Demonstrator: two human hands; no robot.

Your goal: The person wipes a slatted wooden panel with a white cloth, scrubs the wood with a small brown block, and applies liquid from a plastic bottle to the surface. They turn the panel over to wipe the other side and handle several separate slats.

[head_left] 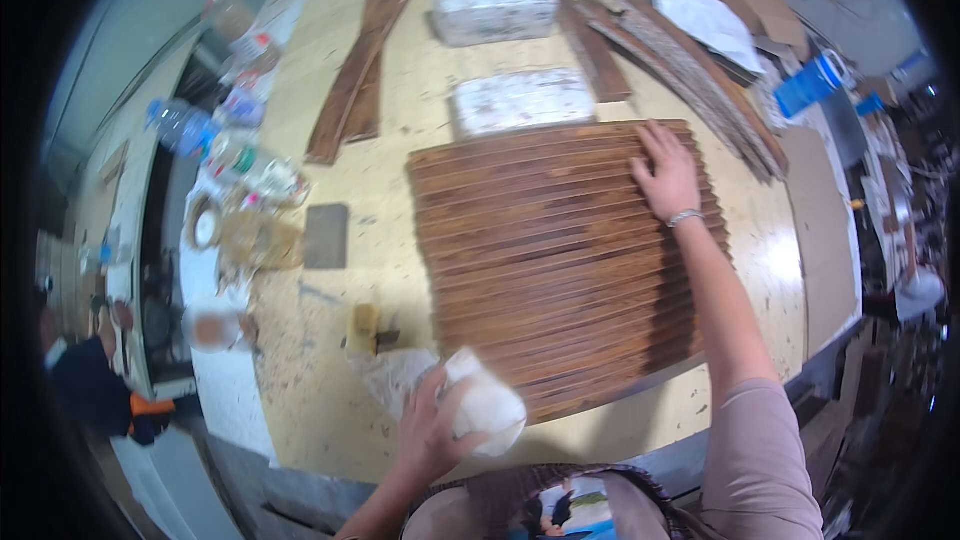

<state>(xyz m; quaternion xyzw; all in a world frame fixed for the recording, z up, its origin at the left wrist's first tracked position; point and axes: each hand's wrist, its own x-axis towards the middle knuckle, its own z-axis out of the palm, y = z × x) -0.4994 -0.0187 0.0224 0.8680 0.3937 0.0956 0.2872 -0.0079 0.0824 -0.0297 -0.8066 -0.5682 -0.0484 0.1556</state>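
Note:
A dark brown ribbed wooden panel (560,260) lies in the middle of the worktable, its far edge next to a white-wrapped block (523,102). My right hand (668,172) rests on the panel's far right part, fingers spread and holding nothing. At the near left corner, my left hand (437,418) is closed round a white cloth (487,406), slightly blurred. Just beyond that hand is a crumpled, translucent plastic sheet (390,380). Beside the sheet lies a small yellowish block (363,323) with a dark piece against it.
Brown wooden strips (362,75) lie far left, and more boards (680,80) far right. A second white-wrapped block (495,12) stands at the back. Bottles (185,127), jars (262,240) and a cup (212,327) line the left edge. A blue cup (808,85) stands right.

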